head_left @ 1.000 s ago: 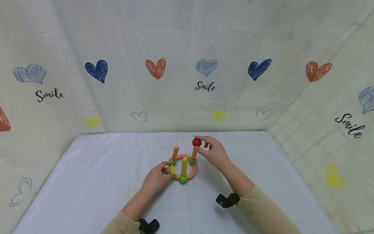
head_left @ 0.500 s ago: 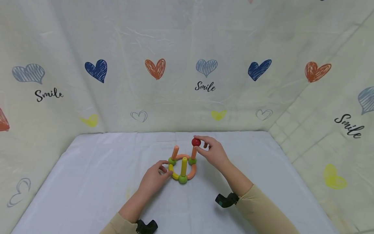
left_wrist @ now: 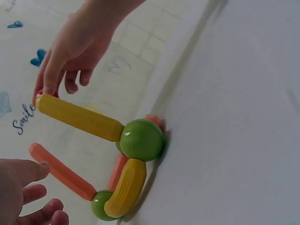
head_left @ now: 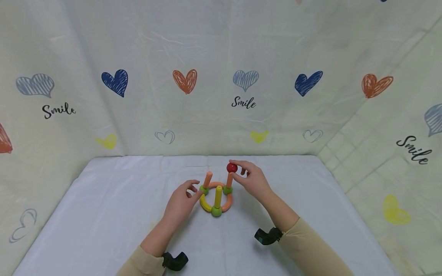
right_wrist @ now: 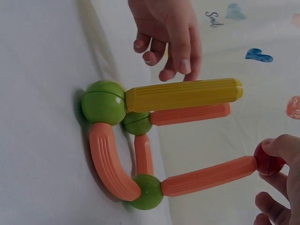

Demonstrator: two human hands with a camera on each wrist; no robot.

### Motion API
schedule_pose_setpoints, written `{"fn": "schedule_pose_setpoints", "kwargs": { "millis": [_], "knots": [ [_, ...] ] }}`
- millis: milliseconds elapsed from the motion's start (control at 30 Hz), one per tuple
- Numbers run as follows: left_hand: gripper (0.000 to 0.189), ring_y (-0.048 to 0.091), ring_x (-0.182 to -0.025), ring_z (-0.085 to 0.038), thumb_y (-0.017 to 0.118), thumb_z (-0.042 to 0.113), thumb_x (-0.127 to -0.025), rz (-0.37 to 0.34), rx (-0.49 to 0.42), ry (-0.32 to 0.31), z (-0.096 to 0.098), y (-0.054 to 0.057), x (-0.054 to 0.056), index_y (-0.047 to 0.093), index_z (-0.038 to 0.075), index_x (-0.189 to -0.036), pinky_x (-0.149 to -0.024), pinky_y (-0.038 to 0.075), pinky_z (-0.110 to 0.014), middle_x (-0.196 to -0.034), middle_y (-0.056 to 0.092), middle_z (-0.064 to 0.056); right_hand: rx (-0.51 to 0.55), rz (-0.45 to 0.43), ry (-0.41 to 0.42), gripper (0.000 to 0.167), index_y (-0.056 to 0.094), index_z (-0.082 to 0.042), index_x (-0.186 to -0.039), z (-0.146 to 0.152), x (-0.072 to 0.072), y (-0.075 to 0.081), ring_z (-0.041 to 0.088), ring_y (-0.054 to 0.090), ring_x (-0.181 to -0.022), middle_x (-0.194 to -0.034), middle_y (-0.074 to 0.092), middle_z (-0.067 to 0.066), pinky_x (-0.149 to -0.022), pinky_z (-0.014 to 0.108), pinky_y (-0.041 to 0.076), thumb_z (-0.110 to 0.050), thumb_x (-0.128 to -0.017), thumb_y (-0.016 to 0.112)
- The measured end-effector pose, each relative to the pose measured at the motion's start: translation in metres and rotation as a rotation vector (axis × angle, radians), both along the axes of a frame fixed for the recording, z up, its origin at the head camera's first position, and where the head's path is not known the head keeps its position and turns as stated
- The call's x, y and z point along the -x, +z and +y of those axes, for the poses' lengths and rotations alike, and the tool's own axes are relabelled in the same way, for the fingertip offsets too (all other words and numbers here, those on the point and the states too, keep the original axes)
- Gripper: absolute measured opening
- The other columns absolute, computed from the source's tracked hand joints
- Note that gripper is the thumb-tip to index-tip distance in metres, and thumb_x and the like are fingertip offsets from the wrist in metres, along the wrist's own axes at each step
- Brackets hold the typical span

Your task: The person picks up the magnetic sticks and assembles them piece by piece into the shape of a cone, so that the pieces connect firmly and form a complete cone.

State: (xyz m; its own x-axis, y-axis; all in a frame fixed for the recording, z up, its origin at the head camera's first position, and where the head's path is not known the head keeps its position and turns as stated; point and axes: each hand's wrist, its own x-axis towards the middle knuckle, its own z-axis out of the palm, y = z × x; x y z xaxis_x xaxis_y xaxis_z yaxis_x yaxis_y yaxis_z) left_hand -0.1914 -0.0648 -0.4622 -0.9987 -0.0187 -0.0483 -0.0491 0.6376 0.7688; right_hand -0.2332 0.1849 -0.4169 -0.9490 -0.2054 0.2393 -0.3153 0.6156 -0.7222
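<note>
On the table, curved rods, one yellow (head_left: 206,206) and the others orange (head_left: 227,203), join green balls (head_left: 216,211) into a ring. A straight yellow rod (head_left: 218,197) stands up from the front ball, and orange rods rise from the two rear balls. My right hand (head_left: 254,181) pinches a red ball (right_wrist: 267,159) between thumb and fingers, at the tip of the right orange rod (right_wrist: 211,176). With fingers loosely bent and holding nothing, my left hand (head_left: 181,202) hovers beside the left orange rod (left_wrist: 61,171).
A white cloth (head_left: 114,207) covers the table. Behind it hangs a pale curtain (head_left: 210,46) printed with hearts and "Smile". Dark wrist devices sit on both arms, the left one (head_left: 175,261) low over the table and the right one (head_left: 268,235) farther up.
My left hand has let go of the yellow curved rod and moved up and away toward the left orange rod. The right hand stays on the red ball.
</note>
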Motion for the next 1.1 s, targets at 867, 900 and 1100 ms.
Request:
{"fn": "schedule_pose_setpoints", "kwargs": {
  "millis": [867,900,1100],
  "knots": [
    [0.038,0.056,-0.094,-0.017,0.068,0.032,-0.095,0.111,-0.075,-0.076,0.026,0.014,0.024,0.065,0.024,-0.132,-0.069,0.051,-0.029,-0.116,0.065,0.006,-0.065,-0.007,0.025,0.043,0.066,-0.026,-0.132,-0.006,0.000,0.001,0.022,0.052,-0.090,-0.114,0.065,-0.006,-0.066,0.033,0.047,-0.028,-0.090,0.074],
    [0.037,0.056,-0.094,-0.017,0.068,0.032,-0.095,0.112,-0.073,-0.077,0.026,0.014,0.024,0.065,0.024,-0.131,-0.069,0.051,-0.029,-0.116,0.065,0.006,-0.069,-0.005,0.032,0.043,0.066,-0.026,-0.132,-0.008,0.000,0.001,0.021,0.052,-0.089,-0.113,0.065,-0.006,-0.066,0.033,0.046,-0.027,-0.090,0.075],
    [0.038,0.056,-0.095,-0.017,0.067,0.037,-0.095,0.110,-0.076,-0.078,0.026,0.012,0.025,0.065,0.022,-0.131,-0.068,0.051,-0.028,-0.115,0.065,0.006,-0.094,-0.010,0.060,0.040,0.068,-0.026,-0.129,-0.017,-0.002,0.003,0.022,0.053,-0.089,-0.113,0.066,-0.008,-0.068,0.033,0.046,-0.027,-0.090,0.075]
  ]
}}
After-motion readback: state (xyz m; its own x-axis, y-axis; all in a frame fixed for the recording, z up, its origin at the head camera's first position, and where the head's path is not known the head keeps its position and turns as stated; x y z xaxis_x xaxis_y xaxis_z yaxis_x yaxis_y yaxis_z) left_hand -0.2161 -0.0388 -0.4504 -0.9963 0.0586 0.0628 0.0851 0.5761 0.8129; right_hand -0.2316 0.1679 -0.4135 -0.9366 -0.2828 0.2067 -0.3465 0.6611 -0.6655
